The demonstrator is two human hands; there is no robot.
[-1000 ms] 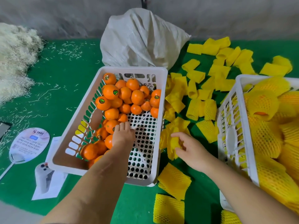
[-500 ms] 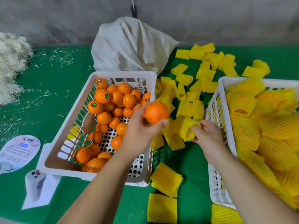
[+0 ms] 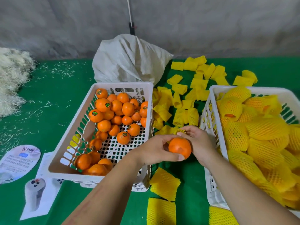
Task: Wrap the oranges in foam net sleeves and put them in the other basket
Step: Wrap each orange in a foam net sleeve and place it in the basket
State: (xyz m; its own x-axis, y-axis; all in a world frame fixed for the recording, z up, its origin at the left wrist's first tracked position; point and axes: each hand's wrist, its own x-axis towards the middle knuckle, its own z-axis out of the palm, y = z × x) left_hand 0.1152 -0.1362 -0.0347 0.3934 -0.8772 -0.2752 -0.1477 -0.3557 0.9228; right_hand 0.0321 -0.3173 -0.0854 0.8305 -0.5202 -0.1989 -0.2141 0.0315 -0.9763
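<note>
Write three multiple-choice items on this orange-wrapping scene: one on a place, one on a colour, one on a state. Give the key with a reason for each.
1. Where is the orange that the left hand grips?
A. in the left basket
B. between the two baskets
C. on the white sack

2. What colour are the foam net sleeves?
A. yellow
B. white
C. pink

3. What state are the oranges in the right basket in?
A. bare
B. peeled
C. wrapped in sleeves

Key: 1 B, it is held over the green cloth between the baskets. 2 A, every loose sleeve is yellow. 3 C, yellow netting covers the fruit there.
</note>
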